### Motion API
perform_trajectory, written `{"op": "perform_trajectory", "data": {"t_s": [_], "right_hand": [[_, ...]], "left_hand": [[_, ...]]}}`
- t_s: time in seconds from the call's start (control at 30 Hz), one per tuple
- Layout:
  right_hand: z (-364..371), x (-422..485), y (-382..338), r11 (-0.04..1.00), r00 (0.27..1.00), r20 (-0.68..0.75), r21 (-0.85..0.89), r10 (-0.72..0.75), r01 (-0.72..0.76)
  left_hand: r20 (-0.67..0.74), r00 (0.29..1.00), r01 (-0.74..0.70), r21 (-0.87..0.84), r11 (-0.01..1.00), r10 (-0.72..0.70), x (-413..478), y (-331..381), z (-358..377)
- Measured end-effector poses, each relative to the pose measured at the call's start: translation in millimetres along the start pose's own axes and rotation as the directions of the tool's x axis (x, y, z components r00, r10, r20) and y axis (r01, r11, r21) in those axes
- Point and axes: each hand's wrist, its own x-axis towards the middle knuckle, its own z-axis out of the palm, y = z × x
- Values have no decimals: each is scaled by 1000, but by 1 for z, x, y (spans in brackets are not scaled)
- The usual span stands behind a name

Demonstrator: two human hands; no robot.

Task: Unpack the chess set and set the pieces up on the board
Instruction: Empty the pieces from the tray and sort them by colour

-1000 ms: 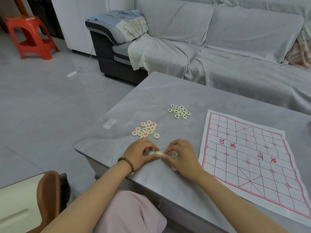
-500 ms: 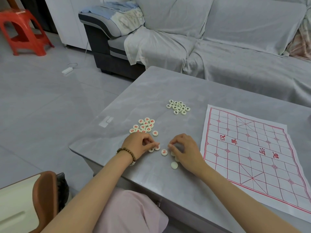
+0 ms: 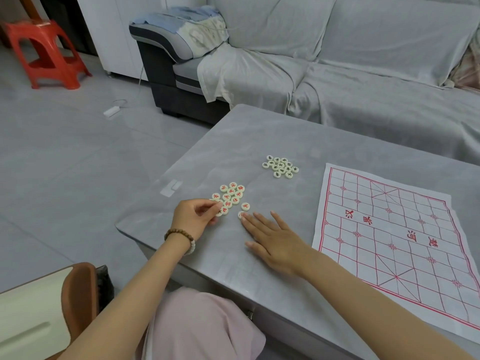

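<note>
room: grey tiled floor, with a covered sofa [image 3: 363, 74] behind a grey table [image 3: 259, 136] where all the work lay.
board [image 3: 389, 229]: a paper sheet with a red grid, spread flat on the table's right side and a little creased; no piece stood on it.
red pile [image 3: 230, 196]: red-marked discs, face up, bunched toward the table's left edge, well apart from the board.
dark pile [image 3: 280, 166]: dark-marked discs, face up, farther back, between the red pile and the board's far corner.
left hand [image 3: 193, 216]: at the near edge of the red pile, fingers curled, thumb and forefinger close together; whether they pinched a disc i could not tell.
right hand [image 3: 275, 239]: flat on the table, fingers straight and spread, one fingertip touching a stray disc [image 3: 241, 215] just beside the red pile.
done: the set looked unpacked, the board was laid out, and the discs seemed sorted by colour into two piles.
left: likely the strays to join the red pile, then every disc to go on the grid; by my reckoning under halfway.
around: a red stool [image 3: 49, 55] and a power strip [image 3: 111, 111] on the floor, a bead bracelet [image 3: 179, 233] on the left wrist, a clear tape patch [image 3: 171, 187] on the table, a chair [image 3: 78, 294] at lower left.
in the way: nothing lay between the piles and the board; the right forearm ran close to its near edge, and the thin sheet might slide or wrinkle under placed discs.
</note>
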Motion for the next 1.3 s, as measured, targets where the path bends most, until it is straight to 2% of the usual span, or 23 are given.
{"op": "perform_trajectory", "data": {"t_s": [0.13, 0.23, 0.33, 0.43, 0.6, 0.7, 0.87, 0.93, 1.0, 1.03, 1.1, 1.13, 1.17, 1.3], "right_hand": [[0, 33, 4, 998, 998, -5, -24, 60, -60], [-7, 44, 4, 998, 997, -37, -15, 64, -65], [-14, 33, 8, 999, 990, -135, 35, 42, -37], [-17, 8, 13, 1000, 979, -202, -7, 1, -2], [-6, -24, 18, 998, 994, -102, -50, -46, 41], [1, -14, 17, 999, 996, -88, -52, -6, 1], [-2, 33, 24, 998, 994, -86, 15, 67, -65], [-9, 43, 27, 990, 987, -141, 127, 77, -59], [-18, 44, 24, 906, 938, -301, 422, 172, -31], [-23, 42, 20, 795, 902, -344, 607, 262, 1], [-35, 37, 14, 487, 860, -314, 869, 402, 89], [-39, 36, 15, 385, 844, -292, 916, 449, 112], [-42, 34, 17, 334, 830, -279, 935, 483, 120], [-43, 31, 39, 246, 791, -227, 964, 568, 100]], "left_hand": [[-4, 996, 82, -185, 979, -84, 1, 6, -5], [-19, 996, 86, -221, 972, -93, 2, 8, -6], [-20, 995, 90, -239, 967, -97, 2, 9, -6], [-21, 993, 106, -248, 963, -114, 2, 9, -6], [15, 989, 148, -301, 942, -150, 2, 12, -2], [18, 984, 174, -349, 921, -179, 2, 16, 4], [-6, 976, 198, -410, 891, -220, 2, 21, 16], [-10, 974, 201, -436, 877, -228, 4, 24, 20], [-9, 974, 200, -451, 870, -228, 6, 29, 28], [-8, 975, 194, -453, 870, -222, 6, 32, 33], [5, 979, 186, -442, 878, -204, 7, 38, 46], [21, 980, 185, -434, 882, -195, 8, 40, 54], [40, 981, 187, -427, 884, -188, 8, 42, 62], [74, 980, 198, -446, 873, -185, 9, 47, 89]]}}
